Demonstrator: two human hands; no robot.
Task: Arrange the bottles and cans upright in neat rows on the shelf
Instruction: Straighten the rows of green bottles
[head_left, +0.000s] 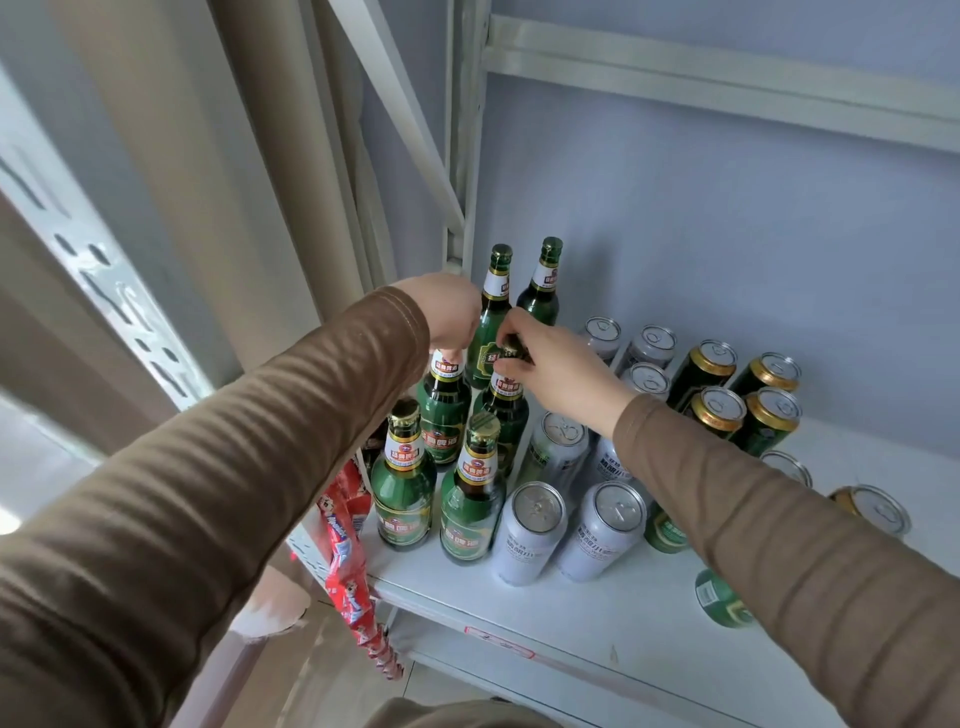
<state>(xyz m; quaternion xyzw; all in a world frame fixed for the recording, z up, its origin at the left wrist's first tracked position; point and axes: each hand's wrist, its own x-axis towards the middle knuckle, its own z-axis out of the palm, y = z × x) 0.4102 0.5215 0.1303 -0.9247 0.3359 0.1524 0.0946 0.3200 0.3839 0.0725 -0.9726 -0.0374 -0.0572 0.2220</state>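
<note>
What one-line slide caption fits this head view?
Left hand and right hand grip the necks of two middle-row green bottles on the shelf, beside upright cans.

green bottles (402, 483): six upright
silver cans (527, 532): about eight; some hidden by the arm
green cans (766, 418): at least six

Cap of green glass bottle (444, 402) hidden under left hand (451, 310). Right forearm sleeve (727, 499) covers parts of silver cans (613, 460) and a green can (665, 530). Label print illegible.
</note>
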